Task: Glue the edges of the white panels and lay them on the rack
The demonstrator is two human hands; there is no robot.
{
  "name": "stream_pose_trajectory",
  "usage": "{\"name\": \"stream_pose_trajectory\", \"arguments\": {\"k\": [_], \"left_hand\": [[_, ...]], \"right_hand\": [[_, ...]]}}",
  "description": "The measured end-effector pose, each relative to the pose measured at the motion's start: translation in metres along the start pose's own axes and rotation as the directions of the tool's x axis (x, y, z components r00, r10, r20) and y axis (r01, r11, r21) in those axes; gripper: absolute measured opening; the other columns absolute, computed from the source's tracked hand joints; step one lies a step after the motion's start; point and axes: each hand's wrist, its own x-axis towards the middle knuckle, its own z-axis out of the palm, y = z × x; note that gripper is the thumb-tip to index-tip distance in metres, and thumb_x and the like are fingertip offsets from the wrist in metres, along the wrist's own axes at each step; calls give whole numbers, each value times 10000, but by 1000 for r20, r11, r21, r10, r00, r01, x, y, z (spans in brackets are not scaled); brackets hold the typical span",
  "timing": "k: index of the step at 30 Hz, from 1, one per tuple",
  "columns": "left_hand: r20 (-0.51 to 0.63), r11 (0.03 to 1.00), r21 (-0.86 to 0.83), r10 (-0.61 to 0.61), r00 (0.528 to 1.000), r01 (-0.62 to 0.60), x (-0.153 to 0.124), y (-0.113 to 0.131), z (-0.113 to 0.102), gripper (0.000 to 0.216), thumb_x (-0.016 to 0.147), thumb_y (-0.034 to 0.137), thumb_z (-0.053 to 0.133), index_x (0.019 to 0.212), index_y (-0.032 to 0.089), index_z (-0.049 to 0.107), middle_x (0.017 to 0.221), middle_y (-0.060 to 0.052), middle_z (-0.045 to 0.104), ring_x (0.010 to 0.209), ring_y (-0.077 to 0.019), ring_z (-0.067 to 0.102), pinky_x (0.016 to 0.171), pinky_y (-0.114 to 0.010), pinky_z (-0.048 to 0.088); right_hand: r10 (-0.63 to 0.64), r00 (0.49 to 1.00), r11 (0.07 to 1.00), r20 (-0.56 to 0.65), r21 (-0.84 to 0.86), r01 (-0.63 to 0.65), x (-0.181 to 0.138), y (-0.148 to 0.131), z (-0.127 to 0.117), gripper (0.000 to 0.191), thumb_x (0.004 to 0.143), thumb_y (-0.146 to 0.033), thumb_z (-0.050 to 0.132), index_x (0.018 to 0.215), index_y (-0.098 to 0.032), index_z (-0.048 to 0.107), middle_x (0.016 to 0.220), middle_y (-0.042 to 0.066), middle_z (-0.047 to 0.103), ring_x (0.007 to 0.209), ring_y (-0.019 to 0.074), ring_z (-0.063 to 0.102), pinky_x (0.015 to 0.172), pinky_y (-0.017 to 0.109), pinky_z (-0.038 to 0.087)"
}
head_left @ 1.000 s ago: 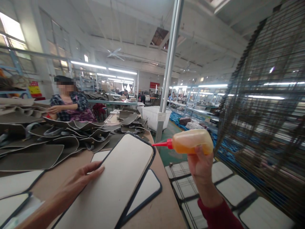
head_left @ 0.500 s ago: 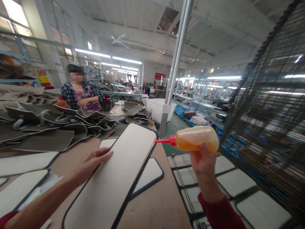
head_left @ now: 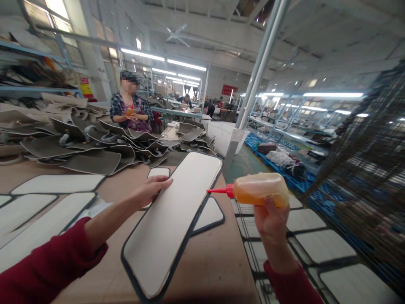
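My left hand (head_left: 155, 188) grips the left edge of a long white panel (head_left: 177, 211) with rounded corners and a dark rim, thumb on the white face. The panel is held tilted above the brown table. In my right hand (head_left: 272, 217) is a squeeze bottle (head_left: 261, 188) of amber liquid, lying sideways with its red nozzle pointing left. The nozzle tip is at the panel's right edge; whether it touches I cannot tell. Beneath the panel, another white panel (head_left: 209, 215) partly shows on the table.
More dark-rimmed panels (head_left: 60, 183) lie at the left of the table (head_left: 215, 257). Grey-brown cut pieces (head_left: 95, 160) are heaped behind. Across the heap a person (head_left: 131, 105) holds a similar bottle. A metal post (head_left: 253, 80) rises ahead, and panels on a wire rack (head_left: 325, 245) stand at the right.
The view has turned left. The nozzle tip has moved down along the panel's right edge, toward me. The person opposite now has a bottle in their hands.
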Motion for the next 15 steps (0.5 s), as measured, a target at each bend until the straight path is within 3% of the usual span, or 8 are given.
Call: {"name": "stream_pose_trajectory", "arguments": {"k": [7, 15], "left_hand": [[-9, 995, -88, -52, 999, 51, 10, -3, -1, 324, 558, 283, 857, 728, 158, 611, 603, 20, 657, 516, -118, 592, 470, -207, 464], [26, 995, -88, -40, 999, 43, 13, 1, -4, 303, 611, 275, 833, 698, 152, 571, 570, 26, 628, 487, -103, 567, 464, -202, 456]], "right_hand": [[43, 997, 999, 72, -15, -42, -13, 0, 4, 489, 643, -333, 785, 1092, -193, 651, 1063, 111, 720, 943, 310, 691, 920, 559, 503], [89, 992, 996, 94, -5, -89, -21, 2, 3, 493, 636, -337, 797, 1093, -212, 661, 1051, 97, 727, 953, 296, 685, 953, 569, 479]]}}
